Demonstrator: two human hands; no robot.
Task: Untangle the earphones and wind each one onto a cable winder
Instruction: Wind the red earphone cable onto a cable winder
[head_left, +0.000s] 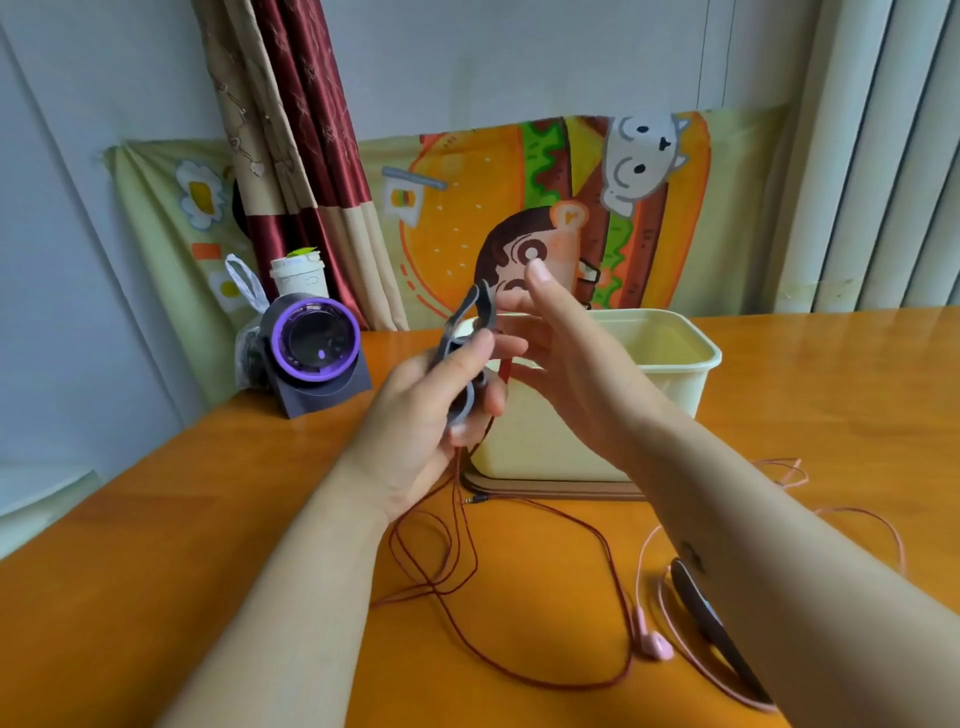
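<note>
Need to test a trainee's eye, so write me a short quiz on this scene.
1. True or false: the left hand holds the grey cable winder.
2. Which cable hangs from that winder? A a pink one, B the dark red cable, C a white one.
3. Fill in: the pink earbud lies on the ___.
Key: 1 true; 2 B; 3 table.

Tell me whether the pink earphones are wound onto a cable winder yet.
No, the pink earphones lie loose on the table, their cable trailing across the wood and wrapped round nothing.
</note>
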